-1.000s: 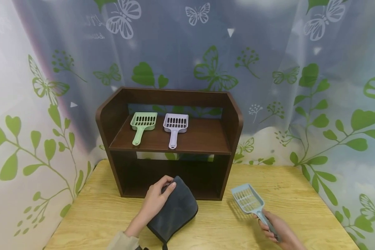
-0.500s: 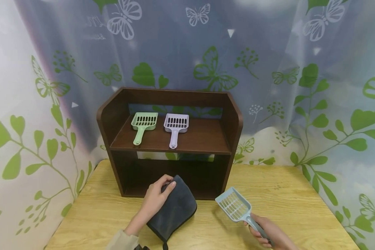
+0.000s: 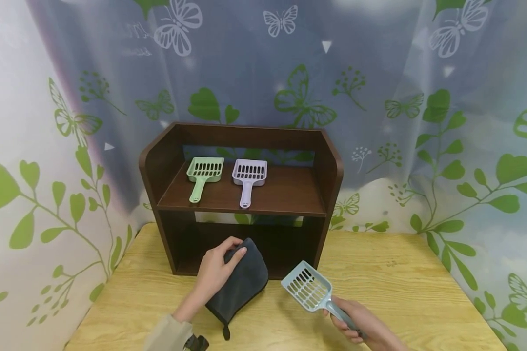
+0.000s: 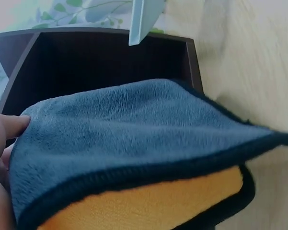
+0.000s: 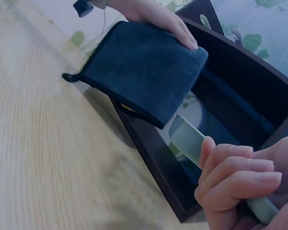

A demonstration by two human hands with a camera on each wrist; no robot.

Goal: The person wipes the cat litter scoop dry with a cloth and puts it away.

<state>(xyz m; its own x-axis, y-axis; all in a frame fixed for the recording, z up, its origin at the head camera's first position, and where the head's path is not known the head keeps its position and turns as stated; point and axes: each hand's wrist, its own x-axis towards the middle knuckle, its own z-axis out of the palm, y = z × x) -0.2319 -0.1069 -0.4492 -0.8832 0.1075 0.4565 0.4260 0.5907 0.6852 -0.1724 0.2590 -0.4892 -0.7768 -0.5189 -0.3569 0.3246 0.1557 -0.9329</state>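
Note:
My left hand (image 3: pixel 215 268) pinches the top edge of a folded dark grey cloth (image 3: pixel 241 282), which hangs above the table before the shelf. An orange underside (image 4: pixel 148 201) of the cloth and its black border show in the left wrist view. To the right, my right hand (image 3: pixel 360 321) grips a light blue litter scoop (image 3: pixel 308 287) by its handle. The slotted head of the scoop tilts up to the left, a short gap from the cloth. In the right wrist view my right fingers (image 5: pixel 235 177) curl round the handle.
A dark brown two-tier shelf (image 3: pixel 241 212) stands at the back of the wooden table (image 3: pixel 404 282). On its upper board lie a green litter scoop (image 3: pixel 204 170) and a lilac litter scoop (image 3: pixel 248 175), handles forward. A patterned curtain (image 3: pixel 246 63) hangs behind.
My right hand has moved left with the light blue scoop, bringing its head closer to the cloth. The left hand and cloth have shifted slightly upward. The shelf scoops stay where they were.

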